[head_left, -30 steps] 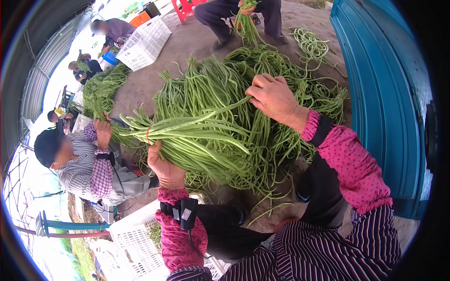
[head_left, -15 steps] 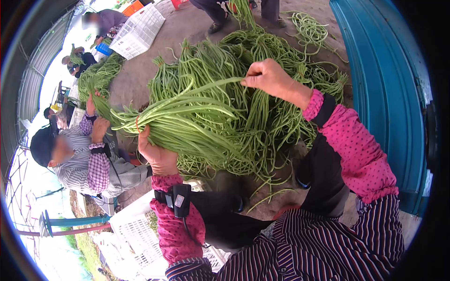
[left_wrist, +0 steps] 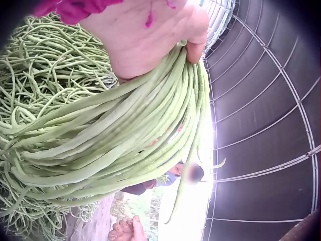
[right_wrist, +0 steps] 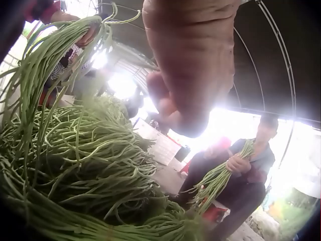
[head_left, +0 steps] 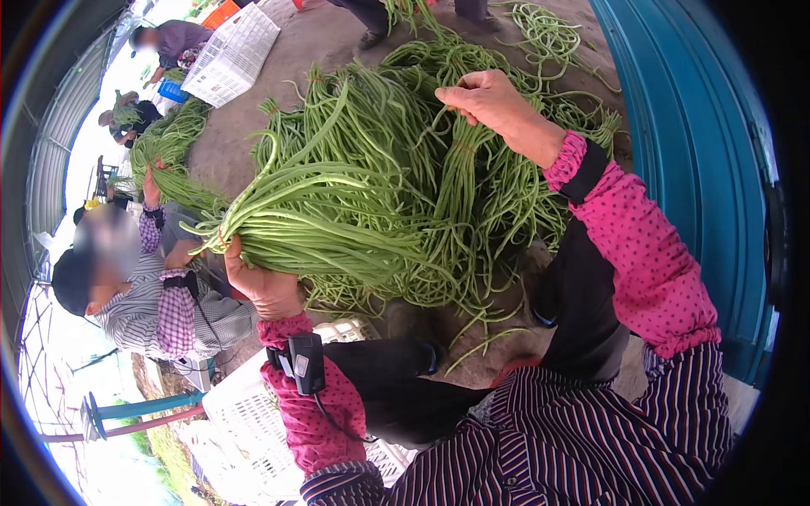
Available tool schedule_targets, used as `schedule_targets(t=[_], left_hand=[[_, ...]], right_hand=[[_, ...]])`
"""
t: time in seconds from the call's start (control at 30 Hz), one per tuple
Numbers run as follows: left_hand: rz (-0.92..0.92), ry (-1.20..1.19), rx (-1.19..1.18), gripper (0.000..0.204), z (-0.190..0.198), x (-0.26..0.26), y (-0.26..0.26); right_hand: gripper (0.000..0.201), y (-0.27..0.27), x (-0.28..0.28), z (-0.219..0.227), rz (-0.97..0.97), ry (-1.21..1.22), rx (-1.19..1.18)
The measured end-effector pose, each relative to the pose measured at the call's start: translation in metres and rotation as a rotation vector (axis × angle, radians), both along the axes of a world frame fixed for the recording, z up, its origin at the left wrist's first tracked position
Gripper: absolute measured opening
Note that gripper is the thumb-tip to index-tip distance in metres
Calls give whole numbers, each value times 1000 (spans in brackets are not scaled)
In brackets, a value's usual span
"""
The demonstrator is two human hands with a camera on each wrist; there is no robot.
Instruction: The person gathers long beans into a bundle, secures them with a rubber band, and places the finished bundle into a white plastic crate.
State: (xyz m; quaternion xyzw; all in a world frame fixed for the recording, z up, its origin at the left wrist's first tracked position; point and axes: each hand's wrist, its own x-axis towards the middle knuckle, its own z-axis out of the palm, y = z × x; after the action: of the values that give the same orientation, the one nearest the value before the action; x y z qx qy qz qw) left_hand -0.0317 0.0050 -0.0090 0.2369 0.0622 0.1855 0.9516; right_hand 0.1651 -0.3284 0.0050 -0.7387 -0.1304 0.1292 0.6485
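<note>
In the head view, my left hand (head_left: 266, 287) grips a bunch of long green yardlong beans (head_left: 321, 232) near one end, with the thumb by a red band (head_left: 222, 234). The left wrist view shows those beans (left_wrist: 110, 145) hanging in a thick curve from the palm. My right hand (head_left: 502, 110) hovers over the bean pile (head_left: 371, 126), its fingers bent. A short, thin, blurred strand (head_left: 430, 131) shows just under its fingertips; whether they pinch it I cannot tell. The right wrist view shows that hand (right_wrist: 190, 65) from below, with no bean visible at it.
A person in a striped shirt (head_left: 135, 295) sits at the left, another (right_wrist: 246, 170) across the pile holding beans. White crates stand at back left (head_left: 232, 59) and beside my left forearm (head_left: 253, 430). A blue metal panel (head_left: 692, 169) borders the right. Loose beans (head_left: 544, 29) lie behind.
The stretched bean that my right hand pinched no longer runs to it; one bean now bends upward from the bunch. My left hand has moved left with the bunch, and the right hand has risen.
</note>
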Motion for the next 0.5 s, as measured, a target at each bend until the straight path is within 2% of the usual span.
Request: schedule_targets(t=[0.1, 0.13, 0.23, 0.37, 0.4, 0.5], left_hand=[[15, 13, 1, 40, 3, 1, -2], [-13, -15, 31, 39, 3, 1, -3], [-11, 7, 20, 39, 11, 0, -14], [42, 63, 105, 37, 18, 0, -28], [59, 48, 108, 38, 20, 2, -33], [46, 56, 264, 39, 25, 3, -51]], right_hand=[[25, 4, 8, -17, -9, -220, -174], [23, 6, 9, -22, -16, -360, -212], [23, 7, 8, -20, -85, -458, -182], [26, 11, 3, -12, -172, -496, -85], [29, 10, -3, -3, -145, -444, -82], [32, 17, -12, 5, -161, -586, -50]])
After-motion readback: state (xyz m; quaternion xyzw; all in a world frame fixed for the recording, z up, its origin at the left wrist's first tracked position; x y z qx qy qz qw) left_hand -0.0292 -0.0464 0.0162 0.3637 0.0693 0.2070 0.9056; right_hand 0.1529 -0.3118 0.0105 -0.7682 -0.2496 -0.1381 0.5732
